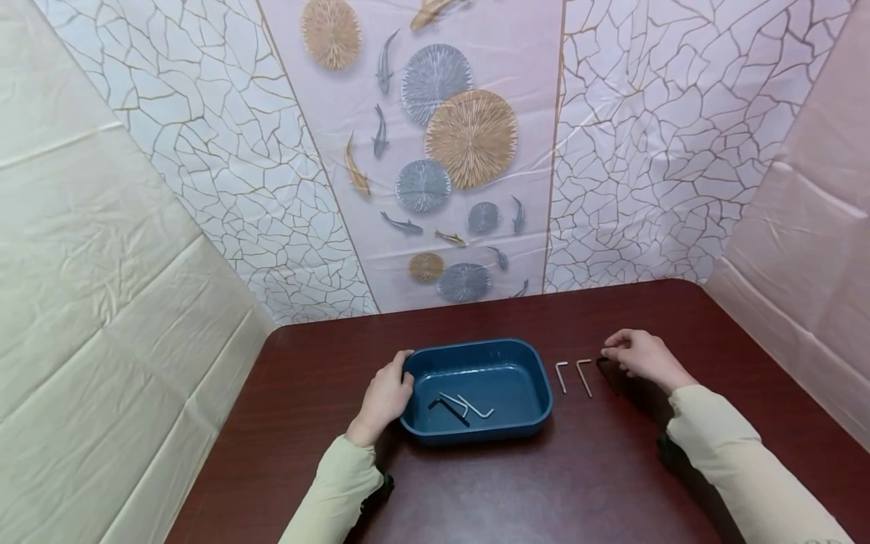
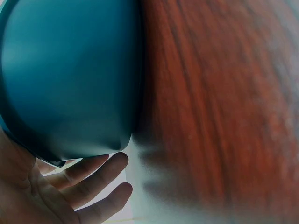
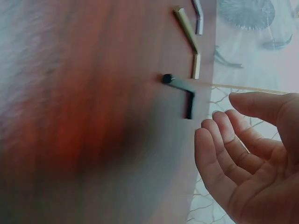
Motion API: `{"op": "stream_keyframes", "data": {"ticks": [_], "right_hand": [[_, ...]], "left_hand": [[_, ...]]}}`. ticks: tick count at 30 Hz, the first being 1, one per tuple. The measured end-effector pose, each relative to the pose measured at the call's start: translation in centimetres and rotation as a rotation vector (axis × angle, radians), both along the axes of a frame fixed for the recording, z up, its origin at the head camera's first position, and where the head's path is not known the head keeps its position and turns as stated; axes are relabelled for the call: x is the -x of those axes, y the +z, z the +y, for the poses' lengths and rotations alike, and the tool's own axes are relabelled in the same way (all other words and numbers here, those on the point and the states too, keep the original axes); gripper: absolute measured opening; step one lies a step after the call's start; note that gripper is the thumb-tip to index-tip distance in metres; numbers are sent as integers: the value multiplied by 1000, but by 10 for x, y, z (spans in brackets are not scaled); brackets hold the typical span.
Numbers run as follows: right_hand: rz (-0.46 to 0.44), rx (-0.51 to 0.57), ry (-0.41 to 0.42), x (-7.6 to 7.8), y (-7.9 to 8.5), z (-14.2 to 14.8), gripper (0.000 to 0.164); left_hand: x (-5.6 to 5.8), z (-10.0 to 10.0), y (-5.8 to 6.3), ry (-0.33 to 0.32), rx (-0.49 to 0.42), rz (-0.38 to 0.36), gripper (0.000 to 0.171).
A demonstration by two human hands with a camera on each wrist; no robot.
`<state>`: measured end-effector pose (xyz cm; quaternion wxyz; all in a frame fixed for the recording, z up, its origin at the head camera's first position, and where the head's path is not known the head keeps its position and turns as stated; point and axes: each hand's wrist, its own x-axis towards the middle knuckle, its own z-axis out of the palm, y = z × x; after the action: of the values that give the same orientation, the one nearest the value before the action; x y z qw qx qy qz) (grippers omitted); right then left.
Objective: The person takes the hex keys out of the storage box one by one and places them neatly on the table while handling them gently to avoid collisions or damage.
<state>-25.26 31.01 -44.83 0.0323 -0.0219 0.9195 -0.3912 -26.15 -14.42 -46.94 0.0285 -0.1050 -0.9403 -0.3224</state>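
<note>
My left hand (image 1: 385, 397) holds the left rim of a blue rectangular tray (image 1: 476, 436), thumb over the edge and fingers along the outer wall (image 2: 70, 79). Inside the tray lie a black hex key (image 1: 454, 412) and two silver ones, crossing each other. Above the table to the right, my right hand (image 1: 646, 357) has loosely bent fingers, with nothing between them. Just below its fingertips is a black hex key (image 3: 189, 102) on the table. To its left lie a brass-toned hex key (image 3: 188, 32) and a silver hex key (image 1: 560, 377), side by side.
The dark red wooden table (image 1: 476, 499) has rounded back corners. Patterned cloth (image 1: 469, 249) hangs behind it, and pale cloth walls (image 1: 136, 302) stand on both sides.
</note>
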Motion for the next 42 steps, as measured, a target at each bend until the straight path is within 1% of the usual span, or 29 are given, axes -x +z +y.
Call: {"op": "stream_keyframes", "data": {"ticks": [5,10,14,19,24,30,33,39,42], "right_hand": [[2,-2,14,10,14,-12,36],[27,-16,39,22,32,-31,36],[42,-16,60,28,43,-47,35],[44,-4,69,33,46,-64,32],[49,7,79,37,48,-81,30],[74,14,103,45,55,-102,27],[87,25,129,47,59,-112,26],[74,46,176,52,70,-131,26],[83,28,195,54,77,-141,27]], "left_hand": [[0,0,0,7,-4,5,44],[0,0,-1,6,-3,6,44],[0,1,-2,0,-8,-5,45],[-1,2,-3,-8,-19,-12,44],[-1,2,-2,2,-14,-15,44],[0,1,0,-2,-9,-6,43],[0,1,0,-1,-10,-4,43],[-1,1,1,-4,3,-6,43],[-1,0,1,-9,10,4,43]]}}
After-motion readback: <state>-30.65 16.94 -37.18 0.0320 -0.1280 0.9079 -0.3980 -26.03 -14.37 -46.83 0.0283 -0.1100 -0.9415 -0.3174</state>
